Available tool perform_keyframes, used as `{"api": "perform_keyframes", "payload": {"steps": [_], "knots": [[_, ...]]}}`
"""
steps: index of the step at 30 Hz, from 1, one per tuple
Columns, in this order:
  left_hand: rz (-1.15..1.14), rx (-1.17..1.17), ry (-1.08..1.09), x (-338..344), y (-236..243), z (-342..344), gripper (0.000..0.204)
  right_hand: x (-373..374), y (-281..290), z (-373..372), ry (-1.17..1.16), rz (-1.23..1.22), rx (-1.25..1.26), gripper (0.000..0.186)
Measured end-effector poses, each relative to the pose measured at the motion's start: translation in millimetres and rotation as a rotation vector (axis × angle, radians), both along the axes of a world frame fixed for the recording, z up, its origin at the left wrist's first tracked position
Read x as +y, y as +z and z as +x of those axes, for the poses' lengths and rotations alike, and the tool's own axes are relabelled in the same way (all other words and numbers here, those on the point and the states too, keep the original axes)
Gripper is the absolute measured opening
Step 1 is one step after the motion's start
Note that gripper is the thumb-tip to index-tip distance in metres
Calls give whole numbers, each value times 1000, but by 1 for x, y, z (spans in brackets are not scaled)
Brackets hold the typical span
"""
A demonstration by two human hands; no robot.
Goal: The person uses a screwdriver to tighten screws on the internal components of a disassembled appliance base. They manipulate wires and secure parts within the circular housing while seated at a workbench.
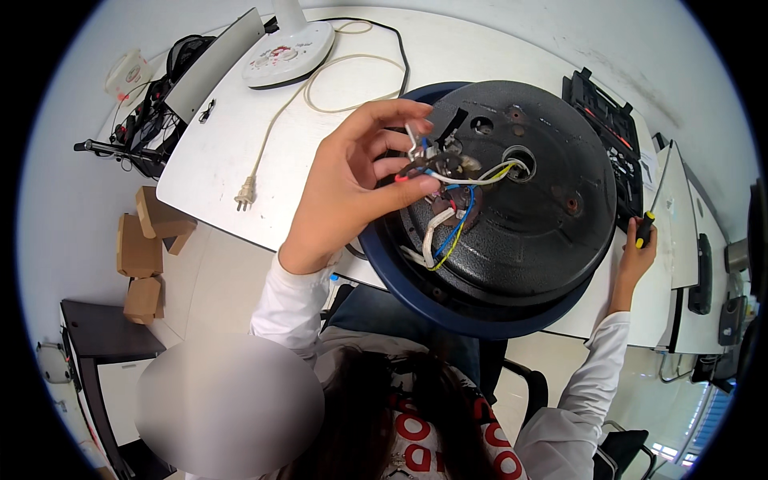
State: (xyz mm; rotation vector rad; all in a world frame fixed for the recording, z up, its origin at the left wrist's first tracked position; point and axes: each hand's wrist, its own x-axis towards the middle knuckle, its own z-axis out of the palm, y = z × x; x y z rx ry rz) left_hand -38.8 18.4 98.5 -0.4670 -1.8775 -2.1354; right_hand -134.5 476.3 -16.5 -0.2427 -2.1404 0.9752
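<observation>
A round black metal base [552, 240] with a central hole and small openings sits on a larger dark blue round piece [424, 308]. My left hand [352, 184] reaches over the base's left side, fingers curled and thumb pressing on a wired electrical component [444, 164]. White, yellow-green and blue wires run from it to the central hole and a lower connection point; fingers hide part of it. My right hand [636, 260], right of the base, is closed round a yellow-and-black screwdriver [646, 230], its shaft pointing upward.
The white table [216, 160] also holds a white appliance stand [290, 56] with cords and a plug [245, 194]. An open black tool case [608, 120] lies behind the base at right. Cardboard boxes [140, 244] are on the left floor; a black chair armrest [532, 380] is below the table.
</observation>
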Motion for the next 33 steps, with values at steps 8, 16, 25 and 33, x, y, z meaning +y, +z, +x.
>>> {"api": "perform_keyframes", "payload": {"steps": [8, 16, 25, 33], "knots": [[116, -136, -55, -1, 3, 3, 57, -1, 1, 3, 14, 15, -59, 23], [66, -167, 24, -1, 0, -2, 36, -1, 0, 4, 26, 38, -69, 22], [55, -50, -35, -3, 12, -12, 31, -7, 4, 6, 45, 32, -86, 23], [-93, 31, -76, 6, 29, -21, 39, -6, 4, 5, 43, 27, -115, 22]]}}
